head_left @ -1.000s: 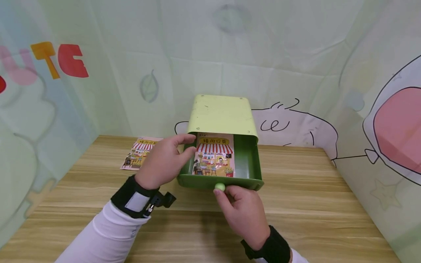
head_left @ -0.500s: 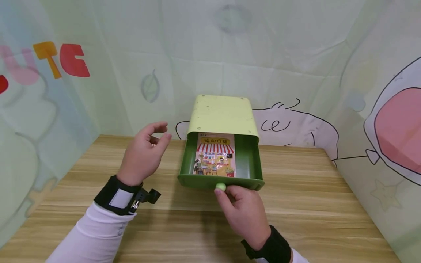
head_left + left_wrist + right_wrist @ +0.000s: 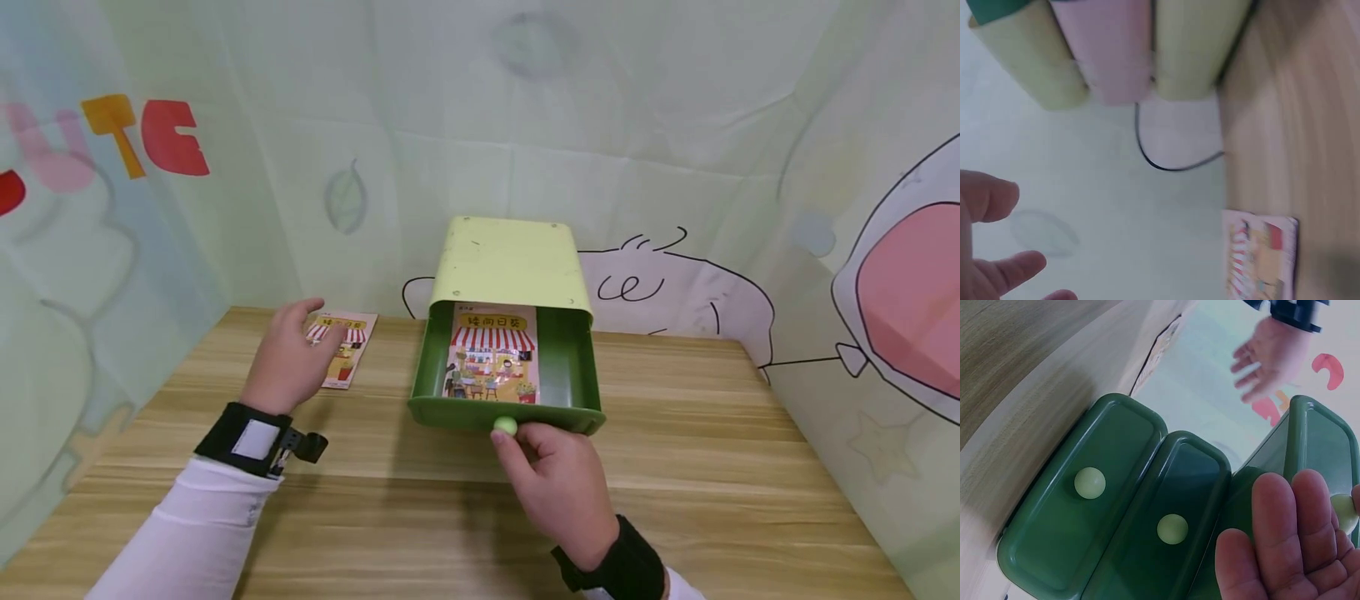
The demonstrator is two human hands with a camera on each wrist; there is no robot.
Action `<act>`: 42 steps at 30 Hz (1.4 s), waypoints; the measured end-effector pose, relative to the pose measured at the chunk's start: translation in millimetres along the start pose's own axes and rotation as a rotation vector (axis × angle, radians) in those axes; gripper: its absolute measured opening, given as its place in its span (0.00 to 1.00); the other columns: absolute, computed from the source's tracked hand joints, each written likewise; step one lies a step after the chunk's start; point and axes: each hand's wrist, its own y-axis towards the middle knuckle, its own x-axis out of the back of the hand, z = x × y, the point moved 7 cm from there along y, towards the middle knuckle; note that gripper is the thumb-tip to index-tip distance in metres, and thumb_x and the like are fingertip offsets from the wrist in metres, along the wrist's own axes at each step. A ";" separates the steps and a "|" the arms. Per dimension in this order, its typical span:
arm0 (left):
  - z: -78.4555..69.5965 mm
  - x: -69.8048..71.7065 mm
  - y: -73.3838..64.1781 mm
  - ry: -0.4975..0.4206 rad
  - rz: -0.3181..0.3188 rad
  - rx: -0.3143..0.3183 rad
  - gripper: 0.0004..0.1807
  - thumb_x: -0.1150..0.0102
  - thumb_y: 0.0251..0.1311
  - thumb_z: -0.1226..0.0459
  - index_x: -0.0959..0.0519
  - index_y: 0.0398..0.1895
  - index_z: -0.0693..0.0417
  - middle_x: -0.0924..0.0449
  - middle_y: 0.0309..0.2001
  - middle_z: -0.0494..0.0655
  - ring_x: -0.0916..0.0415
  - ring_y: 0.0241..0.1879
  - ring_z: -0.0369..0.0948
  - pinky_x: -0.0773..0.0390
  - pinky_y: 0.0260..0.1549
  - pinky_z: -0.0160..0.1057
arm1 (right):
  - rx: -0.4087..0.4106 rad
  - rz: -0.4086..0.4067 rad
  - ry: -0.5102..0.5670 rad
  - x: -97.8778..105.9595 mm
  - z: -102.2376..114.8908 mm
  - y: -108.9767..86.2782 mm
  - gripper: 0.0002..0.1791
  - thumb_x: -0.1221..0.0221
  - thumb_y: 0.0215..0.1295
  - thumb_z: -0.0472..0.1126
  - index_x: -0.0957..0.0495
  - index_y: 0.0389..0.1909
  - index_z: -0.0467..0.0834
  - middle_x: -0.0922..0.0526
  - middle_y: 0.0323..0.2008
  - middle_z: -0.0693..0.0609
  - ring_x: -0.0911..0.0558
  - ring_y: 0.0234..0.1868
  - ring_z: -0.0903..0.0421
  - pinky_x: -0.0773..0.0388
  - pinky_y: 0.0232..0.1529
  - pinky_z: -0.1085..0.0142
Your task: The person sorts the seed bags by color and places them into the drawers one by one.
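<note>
My right hand (image 3: 558, 487) pinches the round light-green knob (image 3: 506, 426) of a green drawer (image 3: 567, 358), which stands pulled out of a small pale-yellow cabinet (image 3: 513, 262). Inside the drawer, against its left side, lies a flat printed packet (image 3: 492, 358) with a striped awning picture and a yellow title. A like packet (image 3: 352, 354) lies on the table to the left, partly hidden by my left hand (image 3: 291, 362). That hand is held above it, fingers loosely spread and holding nothing; in the left wrist view the packet (image 3: 1259, 259) is apart from the fingertips.
Under the pulled-out drawer, two more green drawers are closed, a lower one (image 3: 1066, 531) and a middle one (image 3: 1188, 481), each with a round knob. The wooden table (image 3: 697, 433) ends at printed cloth walls (image 3: 630, 125) behind and at both sides.
My left hand has left the drawer's left edge and moved left to above the packet on the table. The right hand stays on the knob, and the drawer stands as before.
</note>
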 end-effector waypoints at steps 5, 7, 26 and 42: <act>33.7 -11.6 3.5 0.048 0.053 0.066 0.38 0.56 0.66 0.47 0.41 0.66 0.70 0.39 0.59 0.72 0.41 0.56 0.62 0.36 0.52 0.65 | -0.007 0.004 0.002 -1.1 -0.2 -0.5 0.21 0.46 0.64 0.59 0.27 0.13 0.57 0.39 0.08 0.67 0.38 0.10 0.66 0.43 0.09 0.71; 45.8 -16.3 4.2 0.057 0.074 0.096 0.38 0.56 0.66 0.47 0.42 0.66 0.70 0.38 0.58 0.73 0.38 0.52 0.61 0.32 0.48 0.63 | -0.006 0.004 0.001 -1.3 -0.3 -0.8 0.22 0.46 0.64 0.59 0.27 0.13 0.57 0.39 0.08 0.66 0.38 0.10 0.66 0.43 0.09 0.71; 114.8 -35.3 29.3 0.164 0.284 0.266 0.42 0.57 0.65 0.45 0.46 0.66 0.73 0.43 0.60 0.79 0.44 0.57 0.67 0.38 0.54 0.66 | 0.015 -0.008 -0.003 2.6 0.6 0.3 0.21 0.45 0.65 0.58 0.28 0.13 0.57 0.38 0.08 0.67 0.37 0.10 0.67 0.42 0.09 0.71; 154.6 -43.5 50.7 0.270 0.340 0.381 0.39 0.56 0.65 0.49 0.46 0.65 0.75 0.43 0.60 0.78 0.44 0.56 0.68 0.38 0.54 0.65 | 0.019 -0.005 -0.012 1.3 1.1 0.1 0.23 0.45 0.65 0.58 0.30 0.11 0.56 0.40 0.08 0.66 0.39 0.10 0.67 0.44 0.09 0.71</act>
